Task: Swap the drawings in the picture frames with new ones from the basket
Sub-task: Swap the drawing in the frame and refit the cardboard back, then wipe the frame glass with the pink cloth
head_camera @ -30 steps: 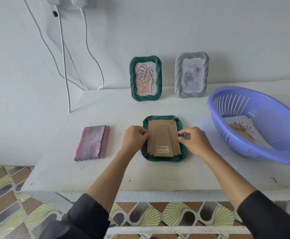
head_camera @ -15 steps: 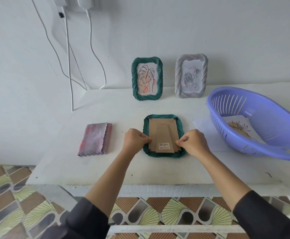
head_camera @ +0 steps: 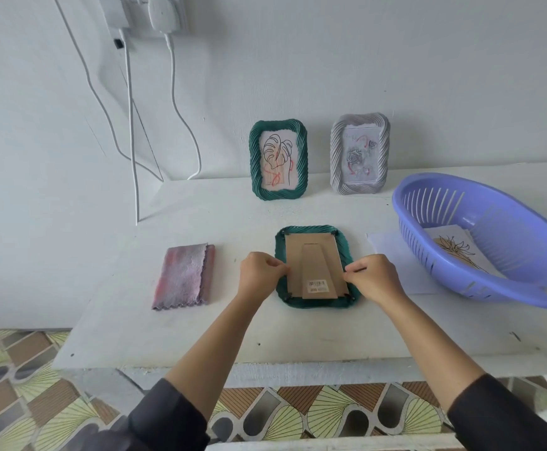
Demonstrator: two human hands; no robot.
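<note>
Green frame [head_camera: 311,230] lies face down mid-desk, brown board [head_camera: 314,252] up, stand flap flat, barcode sticker at the near end. My left grip [head_camera: 259,275] is curled, fingertips pinching the board's left edge about halfway down. My right grip [head_camera: 374,279] is curled the same way, thumb and forefinger pinched together on the board's right edge. Can't tell whether a tab sits between the tips, too small. Both wrists are over the white desk [head_camera: 200,336]. At the back, against the wall, a second green frame [head_camera: 255,157] stands upright with a leaf drawing [head_camera: 278,157], and a grey frame [head_camera: 336,154] stands just to its right with a rose drawing [head_camera: 358,157]. The purple basket [head_camera: 461,187] is on the right and holds a new drawing [head_camera: 457,252]. A white sheet [head_camera: 392,255] lies flat between the basket and the face-down frame, partly under the basket. A folded pink-grey cloth [head_camera: 184,276] is on the left, well apart from the frame. White cables [head_camera: 132,125] hang down the wall from plugs.
</note>
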